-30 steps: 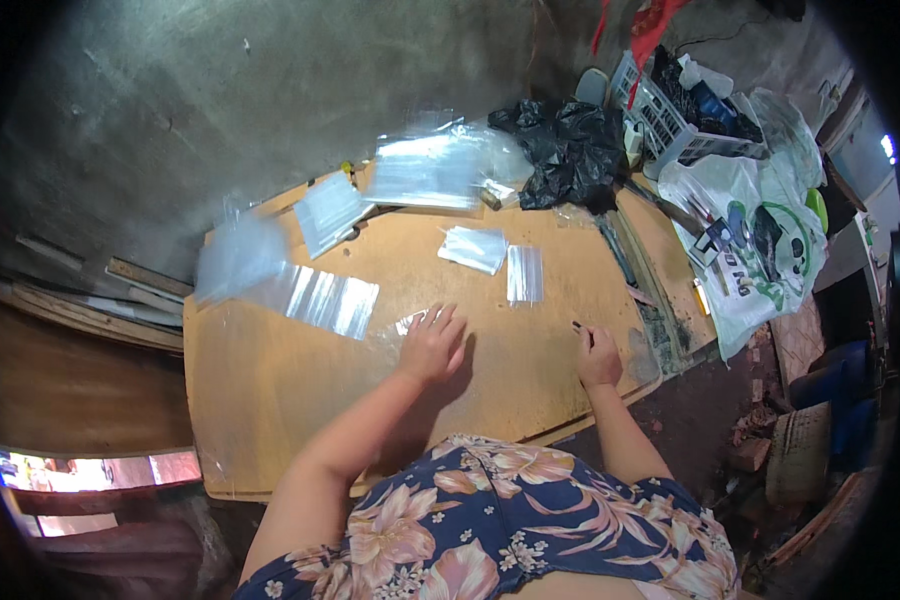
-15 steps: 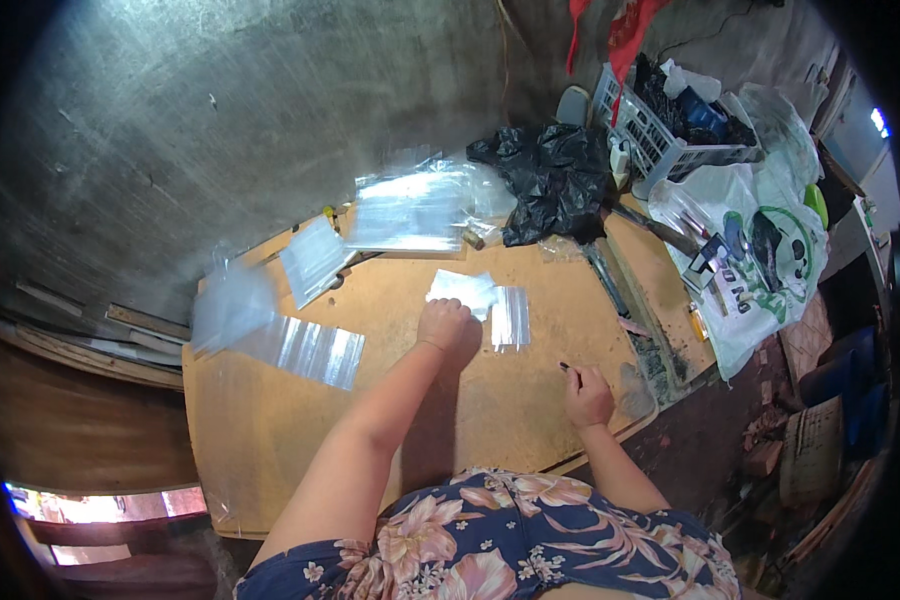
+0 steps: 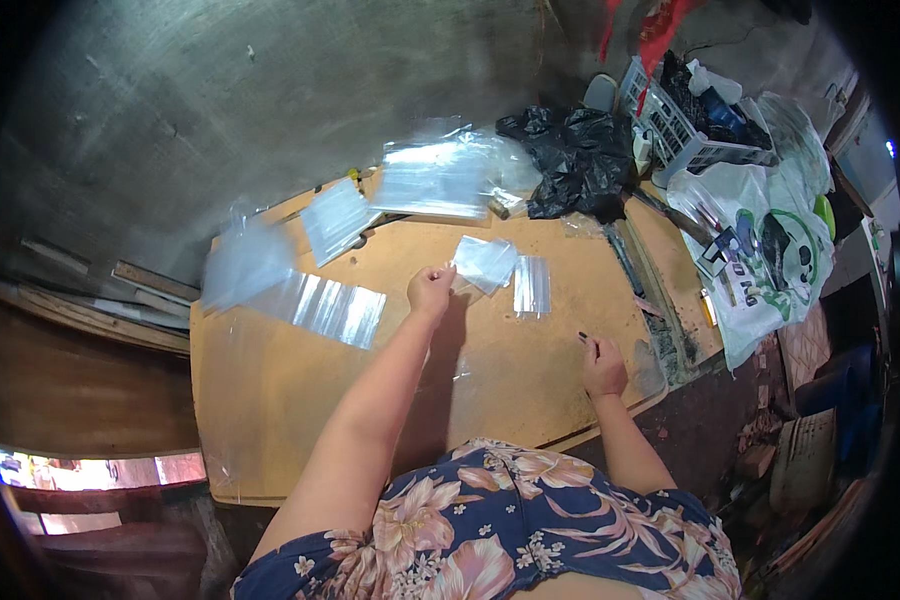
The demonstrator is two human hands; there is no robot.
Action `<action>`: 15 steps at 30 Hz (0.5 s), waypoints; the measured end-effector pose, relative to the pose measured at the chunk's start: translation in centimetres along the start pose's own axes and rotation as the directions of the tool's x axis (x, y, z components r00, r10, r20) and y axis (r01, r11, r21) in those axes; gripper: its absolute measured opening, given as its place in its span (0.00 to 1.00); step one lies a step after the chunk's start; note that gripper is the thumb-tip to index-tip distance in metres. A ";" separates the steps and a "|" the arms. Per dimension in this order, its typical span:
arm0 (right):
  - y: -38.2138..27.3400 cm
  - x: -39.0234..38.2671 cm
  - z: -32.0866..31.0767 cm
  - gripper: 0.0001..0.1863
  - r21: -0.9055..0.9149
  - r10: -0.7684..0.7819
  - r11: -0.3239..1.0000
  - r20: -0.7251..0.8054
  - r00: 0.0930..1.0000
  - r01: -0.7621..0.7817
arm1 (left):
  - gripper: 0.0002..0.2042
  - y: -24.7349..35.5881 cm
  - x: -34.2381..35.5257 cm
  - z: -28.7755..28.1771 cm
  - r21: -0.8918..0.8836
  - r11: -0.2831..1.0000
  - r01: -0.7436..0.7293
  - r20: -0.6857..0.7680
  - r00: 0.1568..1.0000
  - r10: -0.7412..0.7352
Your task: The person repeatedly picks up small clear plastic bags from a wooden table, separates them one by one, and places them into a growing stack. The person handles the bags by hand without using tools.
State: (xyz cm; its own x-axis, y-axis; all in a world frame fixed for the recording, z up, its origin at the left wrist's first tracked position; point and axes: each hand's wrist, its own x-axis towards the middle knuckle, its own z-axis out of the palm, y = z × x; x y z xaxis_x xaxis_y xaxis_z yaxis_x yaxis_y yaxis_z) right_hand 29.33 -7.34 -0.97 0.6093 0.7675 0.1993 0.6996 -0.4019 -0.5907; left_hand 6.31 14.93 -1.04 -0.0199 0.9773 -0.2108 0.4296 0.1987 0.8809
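My left hand point(image 3: 431, 291) is over the middle of the table with its fingers closed together. Its fingertips are at the left edge of a small stack of clear plastic bags point(image 3: 484, 263); whether a bag is pinched between them is too small to see. Just right of that stack lies another small clear bag pile point(image 3: 532, 286) with shiny stripes. My right hand point(image 3: 605, 370) is closed near the table's right side, around a thin object whose short dark tip point(image 3: 583, 337) sticks out past the fingers. The rest of that object is hidden.
Larger clear plastic bags point(image 3: 434, 178) lie along the back of the wooden table point(image 3: 300, 420), with more bags point(image 3: 340, 310) at the left. A black plastic bag point(image 3: 580, 165), a grey crate point(image 3: 685, 140) and a white printed bag point(image 3: 760, 240) fill the back right.
My left hand has drawn back from on top of the small bag stack to its left edge. My right hand keeps its grip on the dark-tipped object. The whole view has shifted slightly.
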 end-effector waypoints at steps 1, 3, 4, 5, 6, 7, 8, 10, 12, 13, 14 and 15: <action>0.0 0.0 0.0 0.08 -0.013 0.005 1.000 -0.006 1.000 -0.005 | 0.06 -0.4 -0.2 -0.7 0.073 0.997 0.030 -0.029 0.999 -0.028; 0.1 0.0 0.2 0.08 -0.029 0.002 1.000 -0.026 1.000 -0.003 | 0.06 -1.5 -0.9 -2.2 -0.085 0.991 0.108 -0.015 0.994 -0.109; 0.1 0.0 0.2 0.08 -0.031 -0.007 0.999 -0.038 0.999 0.005 | 0.06 -2.0 -1.4 -2.9 -0.171 0.974 0.150 0.000 0.988 -0.152; 0.2 -0.1 0.3 0.09 -0.026 -0.008 1.000 -0.057 0.998 0.007 | 0.06 -2.6 -1.9 -3.9 -0.246 0.951 0.186 0.038 0.983 -0.182; 0.3 -0.2 0.3 0.09 -0.040 -0.006 0.999 -0.050 0.999 0.004 | 0.06 -3.2 -2.4 -4.9 -0.320 0.919 0.230 0.087 0.973 -0.213; 0.4 -0.2 0.3 0.09 -0.047 0.004 0.999 -0.051 0.999 -0.006 | 0.07 -3.7 -2.9 -5.9 -0.387 0.879 0.278 0.134 0.960 -0.245; 0.4 -0.2 0.4 0.09 -0.039 -0.008 0.999 -0.059 0.998 0.006 | 0.07 -4.1 -3.4 -6.7 -0.424 0.859 0.287 0.154 0.958 -0.244; 0.2 -0.2 0.5 0.09 -0.066 0.203 0.976 -0.068 0.977 -0.207 | 0.07 -4.8 -4.6 -8.3 -0.484 0.816 0.316 0.193 0.948 -0.253; -0.6 0.1 0.8 0.10 0.080 0.321 0.946 -0.110 0.941 -0.313 | 0.07 -5.4 -6.4 -9.1 -0.507 0.786 0.354 0.163 0.935 -0.316; -1.5 0.2 1.4 0.10 0.233 0.350 0.920 -0.133 0.927 -0.314 | 0.07 -5.6 -7.2 -9.6 -0.528 0.759 0.382 0.155 0.922 -0.356; -2.6 0.2 1.9 0.10 0.362 0.435 0.854 -0.106 0.894 -0.373 | 0.07 -5.9 -7.9 -10.2 -0.542 0.754 0.372 0.118 0.922 -0.370; -3.8 0.1 2.3 0.10 0.519 0.370 0.807 -0.073 0.926 -0.281 | 0.07 -6.3 -8.7 -10.9 -0.564 0.738 0.372 0.089 0.915 -0.393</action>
State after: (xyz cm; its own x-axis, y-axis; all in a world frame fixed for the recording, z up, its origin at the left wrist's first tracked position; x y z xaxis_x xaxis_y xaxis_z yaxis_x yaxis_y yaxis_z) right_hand 25.87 -4.61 -0.48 0.8502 0.5260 0.0231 0.1994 -0.2809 -0.9388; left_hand -6.08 5.99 -0.14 -0.1069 0.8098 -0.5768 -0.1994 0.5509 0.8104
